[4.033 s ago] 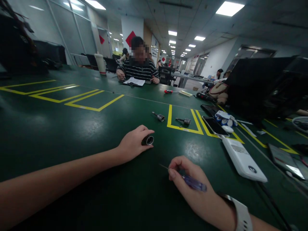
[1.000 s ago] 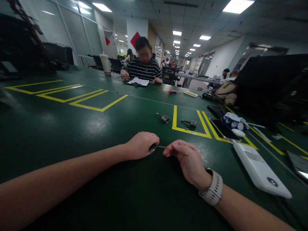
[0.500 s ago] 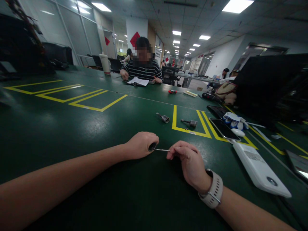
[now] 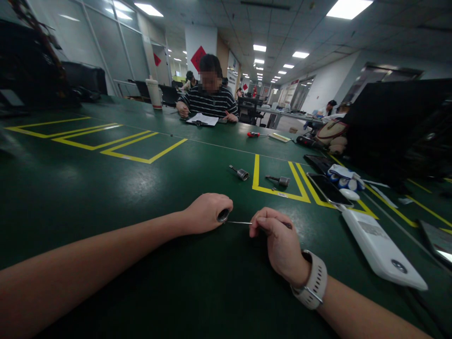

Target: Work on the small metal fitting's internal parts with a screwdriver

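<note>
Cylinder (image 4: 223, 215), dark with a pale metal rim, sits inside the curled left hand (image 4: 206, 213), its round mouth turned toward the right hand (image 4: 278, 240). The left fingers wrap it closely, so most of its body is hidden.

The right hand pinches a screwdriver (image 4: 240, 222) by its thin shaft, with the handle mostly covered by the fingers and palm. The shaft's tip is just beside the lower edge of the mouth; whether it touches cannot be told. One second ago the shaft reached up to the mouth itself; now the right hand has drawn slightly back and down. Four seconds ago that hand was lower and well apart from the cylinder, with the purple handle in plain sight.

Beyond the hands, two cup-shaped metal bits lie on the green table (image 4: 197, 292): a left bit (image 4: 240, 173) outside the yellow tape (image 4: 256, 172) and a right bit (image 4: 280, 181) within it. Neither has moved on the table. Farther right are a phone (image 4: 328, 189) and a white device (image 4: 383, 252). Across the table, a person in a striped top (image 4: 226, 102) sits behind a clipboard (image 4: 204, 120).
</note>
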The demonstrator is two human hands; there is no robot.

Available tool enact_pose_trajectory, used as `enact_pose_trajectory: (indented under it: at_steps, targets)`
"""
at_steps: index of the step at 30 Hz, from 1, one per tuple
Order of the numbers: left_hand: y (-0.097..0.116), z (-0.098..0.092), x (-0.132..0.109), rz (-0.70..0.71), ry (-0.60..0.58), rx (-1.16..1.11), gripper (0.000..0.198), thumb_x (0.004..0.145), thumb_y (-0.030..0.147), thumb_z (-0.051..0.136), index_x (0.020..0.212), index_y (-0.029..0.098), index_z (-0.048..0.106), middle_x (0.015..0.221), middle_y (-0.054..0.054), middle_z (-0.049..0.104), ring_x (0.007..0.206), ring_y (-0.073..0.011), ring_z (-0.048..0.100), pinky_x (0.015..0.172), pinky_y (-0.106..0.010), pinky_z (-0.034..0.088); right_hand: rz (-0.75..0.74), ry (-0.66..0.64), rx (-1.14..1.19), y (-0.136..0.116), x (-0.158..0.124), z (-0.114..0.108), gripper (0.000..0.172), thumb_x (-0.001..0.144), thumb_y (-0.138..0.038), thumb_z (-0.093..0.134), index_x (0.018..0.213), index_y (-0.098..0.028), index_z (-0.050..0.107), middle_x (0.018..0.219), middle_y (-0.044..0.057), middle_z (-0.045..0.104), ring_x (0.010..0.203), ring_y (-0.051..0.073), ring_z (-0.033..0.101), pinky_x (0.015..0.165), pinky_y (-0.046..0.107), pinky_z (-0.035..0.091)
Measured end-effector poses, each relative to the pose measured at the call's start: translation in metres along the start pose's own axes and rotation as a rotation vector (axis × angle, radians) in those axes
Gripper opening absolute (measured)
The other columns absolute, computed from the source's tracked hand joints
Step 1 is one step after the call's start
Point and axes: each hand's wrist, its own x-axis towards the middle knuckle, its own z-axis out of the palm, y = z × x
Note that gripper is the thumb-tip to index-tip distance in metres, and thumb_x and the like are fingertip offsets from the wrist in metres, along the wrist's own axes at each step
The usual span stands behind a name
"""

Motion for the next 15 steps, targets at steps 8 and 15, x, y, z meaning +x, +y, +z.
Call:
enact_pose_trajectory:
  at_steps: [8,15]
  targets:
    - [-0.001,0.001,0.0,0.006,0.016,0.032,0.005,0.073,0.011,0.052,0.07,0.016,0.052,0.072,-0.001,0.057,0.066,-0.0133,0.053,0.06,-0.023,0.037,-0.047,0.002,-0.087,-0.002,-0.002,0.001,0.02,0.078,-0.02,0.048,0.063,-0.019,0.06,0.059,-0.001,0.057,0.06,0.014,0.051,0.06,0.029,0.039]
    - [0.001,0.0,-0.001,-0.015,0.043,0.068,0.004,0.073,0.014,0.052,0.071,0.016,0.054,0.071,-0.001,0.058,0.066,-0.0138,0.053,0.059,-0.024,0.037,-0.031,-0.188,-0.305,-0.015,-0.006,0.007,0.019,0.086,-0.029,0.049,0.078,-0.019,0.064,0.08,0.002,0.062,0.079,0.017,0.057,0.072,0.032,0.042]
